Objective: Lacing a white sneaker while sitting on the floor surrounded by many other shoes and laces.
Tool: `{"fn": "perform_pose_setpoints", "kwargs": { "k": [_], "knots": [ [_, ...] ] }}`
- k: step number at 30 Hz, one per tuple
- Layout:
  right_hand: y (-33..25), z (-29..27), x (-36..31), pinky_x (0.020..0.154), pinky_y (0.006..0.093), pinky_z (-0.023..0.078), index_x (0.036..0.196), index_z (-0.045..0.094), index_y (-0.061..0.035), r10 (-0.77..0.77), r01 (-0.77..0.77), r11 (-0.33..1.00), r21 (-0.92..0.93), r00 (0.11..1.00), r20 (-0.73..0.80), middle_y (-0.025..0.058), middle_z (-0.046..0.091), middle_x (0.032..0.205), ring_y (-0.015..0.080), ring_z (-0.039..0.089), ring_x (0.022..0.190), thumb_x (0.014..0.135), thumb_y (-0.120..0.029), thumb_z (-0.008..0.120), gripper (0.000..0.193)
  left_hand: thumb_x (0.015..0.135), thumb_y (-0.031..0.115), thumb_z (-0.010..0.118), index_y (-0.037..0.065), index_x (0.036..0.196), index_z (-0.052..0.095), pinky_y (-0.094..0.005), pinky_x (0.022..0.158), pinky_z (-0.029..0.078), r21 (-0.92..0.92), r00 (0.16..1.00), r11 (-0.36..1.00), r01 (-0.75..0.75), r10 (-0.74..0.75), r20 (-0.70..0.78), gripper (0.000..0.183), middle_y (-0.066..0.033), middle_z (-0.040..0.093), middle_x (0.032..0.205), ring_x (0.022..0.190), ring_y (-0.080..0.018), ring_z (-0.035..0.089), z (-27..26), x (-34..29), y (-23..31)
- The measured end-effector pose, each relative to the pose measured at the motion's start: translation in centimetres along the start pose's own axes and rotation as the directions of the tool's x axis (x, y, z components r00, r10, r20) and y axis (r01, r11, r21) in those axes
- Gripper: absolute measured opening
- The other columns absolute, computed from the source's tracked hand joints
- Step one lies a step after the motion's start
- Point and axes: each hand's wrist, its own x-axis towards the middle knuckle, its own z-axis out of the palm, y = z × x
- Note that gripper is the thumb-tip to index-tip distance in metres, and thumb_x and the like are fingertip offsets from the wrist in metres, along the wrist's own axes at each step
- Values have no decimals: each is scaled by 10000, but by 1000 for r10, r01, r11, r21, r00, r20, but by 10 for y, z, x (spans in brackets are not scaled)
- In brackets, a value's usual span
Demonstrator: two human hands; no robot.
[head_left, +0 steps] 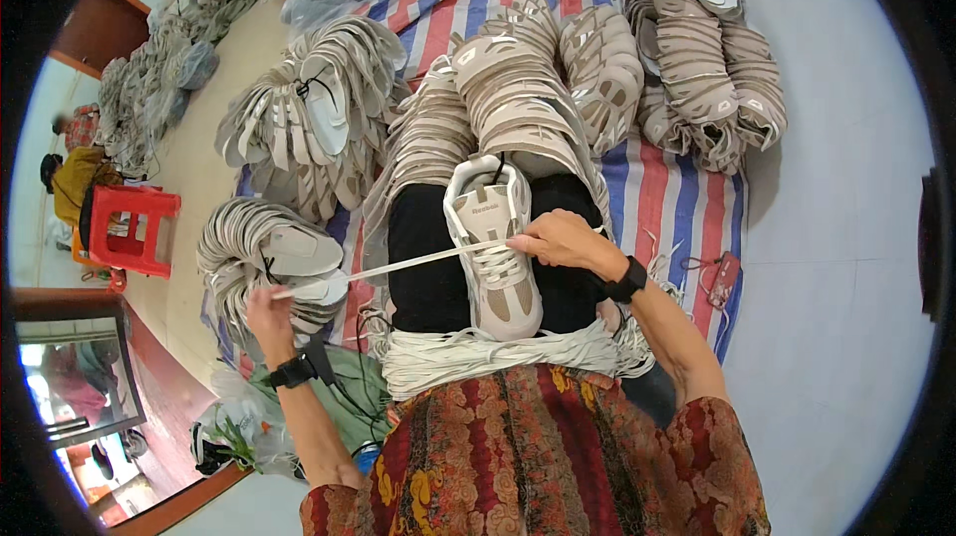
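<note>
Closest to me: my loose red-brown patterned fabric top [538,446], then a thick bundle of off-white flat laces [468,357] lying across my lap, ends hanging at both sides. Crumpled green cloth [354,387] beside it, to my L. Black strap-type bands on both wrists, L [294,370] & R [627,279].

Beige-and-white shoe upper with tan panels [506,295] sits between my thighs in black fabric trousers [423,247], toe twd me, touching the lace bundle, heel end away; white lacing is in its eyelets, tongue showing. R hand [566,240] is over its R edge at the lacing, thumb & fingertips pinched tog. on a long flat off-white lace [408,263]. L hand [269,317] is well out to the side, fingers closed on the lace's other end; it runs taut & slanting btwn the two.

Just past the shoe, w/ my legs: long rows of nested beige shoe uppers [523,108]. To L, a black-tied bundle of pale uppers [269,237], another beyond it [309,98]. All on a red-white-blue striped sheet [677,208]; small red rectangular case w/ cord [724,280] on its R side.

Farther L: red plastic stool [132,227], person in mustard top [78,188] near it. Big greyish heap [159,78] behind, prob. more uppers, too small to be sure.
</note>
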Motion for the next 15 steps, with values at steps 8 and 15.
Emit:
{"fn": "perform_pose_setpoints", "kwargs": {
  "k": [8,15],
  "knots": [
    [10,7,-10,488,298,398,724,610,24,-62,67,962,264,998,-28,130,528,560,163,530,499,797,-249,593,283,780,128,617,0,867,604,-280,556,445,777,991,619,-111,10,133,155,-127,604,654,594,-173,591,102,-19,-40],
    [-18,4,-22,492,320,398,771,610,14,-145,168,950,263,984,-105,156,529,587,242,502,491,811,-221,586,239,869,281,484,5,767,593,-393,540,417,583,613,447,-678,-92,785,314,-178,587,698,613,-371,538,228,-30,-38]
  ]
}}
